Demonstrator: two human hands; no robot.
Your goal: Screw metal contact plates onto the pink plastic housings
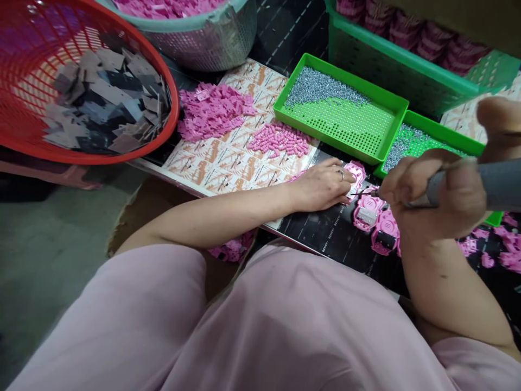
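My left hand (321, 185), with a ring on one finger, lies on the bench with its fingers closed on the near edge of a pink plastic housing (355, 171). My right hand (435, 190) is wrapped around a grey electric screwdriver (502, 184). The screwdriver's thin bit points left and reaches to the housing beside my left fingertips; whether it sits in a screw I cannot tell. Just nearer to me are two more pink housings, one with a silver plate (367, 216) and one with a black plate (386, 239).
Two green trays, one behind (394, 130) and one partly under my right hand (456, 132), hold small screws. Pink flat parts (215, 111) and small pink pegs (279, 139) lie in heaps. A red basket (173, 103) holds grey plates. Further baskets (195, 46) stand behind.
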